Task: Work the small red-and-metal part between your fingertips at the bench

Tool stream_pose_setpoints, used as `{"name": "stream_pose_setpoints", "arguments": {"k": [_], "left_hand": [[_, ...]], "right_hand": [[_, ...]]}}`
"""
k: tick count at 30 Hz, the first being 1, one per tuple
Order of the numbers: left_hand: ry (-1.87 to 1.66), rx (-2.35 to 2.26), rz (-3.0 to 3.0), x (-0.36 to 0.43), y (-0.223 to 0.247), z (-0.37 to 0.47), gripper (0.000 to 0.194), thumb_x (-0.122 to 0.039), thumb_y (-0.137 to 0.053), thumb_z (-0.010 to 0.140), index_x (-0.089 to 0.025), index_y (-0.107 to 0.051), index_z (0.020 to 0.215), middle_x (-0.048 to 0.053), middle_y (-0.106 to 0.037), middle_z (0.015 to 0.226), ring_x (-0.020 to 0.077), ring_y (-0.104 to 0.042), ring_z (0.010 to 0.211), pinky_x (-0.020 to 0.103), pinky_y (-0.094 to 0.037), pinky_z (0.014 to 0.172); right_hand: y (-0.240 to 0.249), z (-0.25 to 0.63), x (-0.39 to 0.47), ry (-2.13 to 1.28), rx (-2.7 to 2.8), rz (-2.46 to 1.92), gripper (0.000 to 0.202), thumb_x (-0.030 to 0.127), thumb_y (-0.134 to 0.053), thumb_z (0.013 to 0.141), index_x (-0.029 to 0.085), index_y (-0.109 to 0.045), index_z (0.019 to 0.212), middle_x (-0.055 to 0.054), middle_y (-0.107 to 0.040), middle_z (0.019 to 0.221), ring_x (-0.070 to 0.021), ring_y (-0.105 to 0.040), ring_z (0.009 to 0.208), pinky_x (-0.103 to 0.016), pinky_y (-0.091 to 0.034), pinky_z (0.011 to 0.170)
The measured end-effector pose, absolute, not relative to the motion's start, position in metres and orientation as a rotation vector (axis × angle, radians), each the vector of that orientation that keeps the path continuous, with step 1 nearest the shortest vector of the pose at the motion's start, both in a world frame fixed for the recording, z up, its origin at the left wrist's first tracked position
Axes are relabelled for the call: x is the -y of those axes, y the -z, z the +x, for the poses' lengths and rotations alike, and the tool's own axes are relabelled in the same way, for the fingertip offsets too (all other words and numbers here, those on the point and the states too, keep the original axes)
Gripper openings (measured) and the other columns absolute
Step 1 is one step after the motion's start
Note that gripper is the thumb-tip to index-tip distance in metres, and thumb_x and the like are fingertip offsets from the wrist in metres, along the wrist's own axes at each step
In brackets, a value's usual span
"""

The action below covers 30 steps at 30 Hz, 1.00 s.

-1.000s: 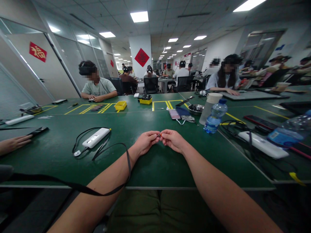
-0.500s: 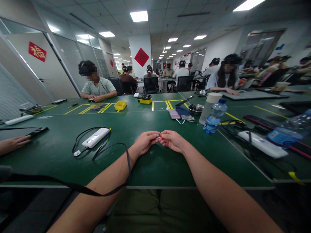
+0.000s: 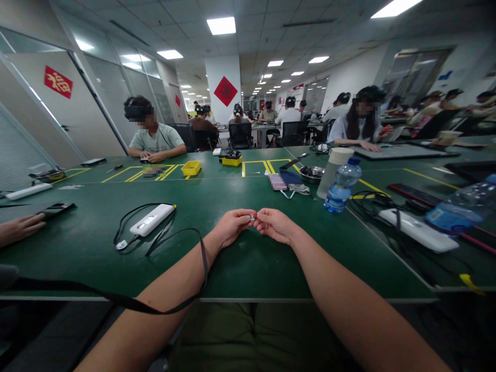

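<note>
My left hand is closed in a pinch, thumb and fingertips on a small silvery metal piece. Facing it, my right hand pinches a tiny orange-red part that meets the metal piece. Fingers cover much of both, so their exact kind and whether they are joined cannot be made out. Both hands are held over the dark green table, fingertips almost touching. A black strap crosses my left forearm.
A white power bank with a black cable lies to the left. At right stand a blue-capped water bottle and a pale tumbler. Farther off are a yellow tray and a metal bowl. Another person's hand rests at far left.
Hardly anything differs. Slightly more of the silvery piece shows between my fingertips, and the whole view has shifted a touch. Both hands keep their pinch.
</note>
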<state>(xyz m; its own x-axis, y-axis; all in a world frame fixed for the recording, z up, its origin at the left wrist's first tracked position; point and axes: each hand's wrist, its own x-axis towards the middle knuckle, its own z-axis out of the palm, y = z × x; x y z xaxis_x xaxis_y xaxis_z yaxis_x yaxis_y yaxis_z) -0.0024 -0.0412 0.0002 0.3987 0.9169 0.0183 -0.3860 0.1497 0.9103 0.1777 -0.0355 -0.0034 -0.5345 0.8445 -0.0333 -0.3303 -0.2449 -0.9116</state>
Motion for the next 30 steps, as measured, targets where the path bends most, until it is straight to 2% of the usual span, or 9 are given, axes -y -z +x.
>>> {"name": "stream_pose_setpoints", "arguments": {"k": [6,12,15,18,21,24,27,30], "left_hand": [[-1.016,-0.616,1.036,0.043,-0.001,-0.002,0.028,-0.013,-0.070,0.069,-0.009,-0.065,0.097,0.010,-0.068,0.086,0.0118,-0.064,0.074,0.025,-0.050,0.077],[-1.037,-0.582,1.073,0.043,0.002,-0.004,0.026,-0.013,-0.070,0.069,-0.012,-0.063,0.094,0.007,-0.067,0.088,0.0116,-0.064,0.077,0.024,-0.050,0.078],[-1.033,-0.586,1.081,0.043,0.001,-0.004,0.023,-0.013,-0.069,0.070,-0.012,-0.063,0.092,0.006,-0.066,0.086,0.0107,-0.063,0.076,0.023,-0.050,0.077],[-1.017,-0.603,1.062,0.043,-0.001,-0.004,0.020,-0.013,-0.067,0.072,-0.011,-0.064,0.092,0.007,-0.066,0.083,0.0092,-0.063,0.072,0.020,-0.050,0.074],[-1.007,-0.615,1.029,0.044,-0.004,-0.004,0.017,-0.013,-0.064,0.074,-0.009,-0.065,0.090,0.008,-0.066,0.080,0.0093,-0.063,0.069,0.020,-0.051,0.071],[-1.020,-0.610,1.001,0.044,-0.006,-0.005,0.015,-0.013,-0.062,0.075,-0.009,-0.065,0.088,0.009,-0.066,0.079,0.0107,-0.063,0.069,0.021,-0.052,0.069],[-1.022,-0.605,0.995,0.044,-0.005,-0.005,0.014,-0.013,-0.061,0.075,-0.009,-0.065,0.088,0.008,-0.066,0.077,0.0109,-0.063,0.069,0.020,-0.052,0.069],[-1.002,-0.608,1.022,0.043,-0.004,-0.005,0.014,-0.015,-0.063,0.075,-0.010,-0.065,0.088,0.008,-0.066,0.078,0.0101,-0.063,0.069,0.020,-0.051,0.070]], "right_hand": [[0.002,0.178,0.037,-1.841,1.213,-0.661,0.019,0.023,-0.071,0.071,0.014,-0.055,0.078,0.000,-0.064,0.066,-0.0061,-0.057,0.049,-0.016,-0.047,0.045],[0.001,0.177,0.038,-1.834,1.192,-0.618,0.025,0.019,-0.070,0.071,0.019,-0.057,0.093,0.002,-0.063,0.064,-0.0068,-0.056,0.048,-0.017,-0.046,0.044],[0.000,0.177,0.038,-1.834,1.180,-0.614,0.023,0.018,-0.068,0.072,0.018,-0.059,0.093,0.001,-0.064,0.066,-0.0072,-0.057,0.050,-0.018,-0.047,0.047],[-0.002,0.178,0.039,-1.898,1.138,-0.581,0.018,0.029,-0.061,0.080,0.016,-0.061,0.091,-0.002,-0.066,0.070,-0.0085,-0.060,0.054,-0.019,-0.049,0.051],[-0.005,0.179,0.038,-1.986,1.070,-0.580,0.039,0.048,-0.045,0.086,0.014,-0.063,0.089,-0.005,-0.067,0.071,-0.0105,-0.061,0.056,-0.021,-0.049,0.051],[-0.007,0.180,0.038,-2.024,1.037,-0.593,0.054,0.058,-0.033,0.086,0.014,-0.063,0.088,-0.007,-0.067,0.073,-0.0119,-0.062,0.056,-0.023,-0.049,0.051],[-0.007,0.180,0.037,-2.023,1.045,-0.585,0.056,0.060,-0.031,0.086,0.014,-0.063,0.088,-0.007,-0.067,0.073,-0.0122,-0.062,0.057,-0.023,-0.049,0.051],[-0.005,0.179,0.038,-1.984,1.093,-0.607,0.043,0.052,-0.039,0.087,0.015,-0.062,0.089,-0.005,-0.066,0.071,-0.0109,-0.061,0.055,-0.022,-0.049,0.049]]}}
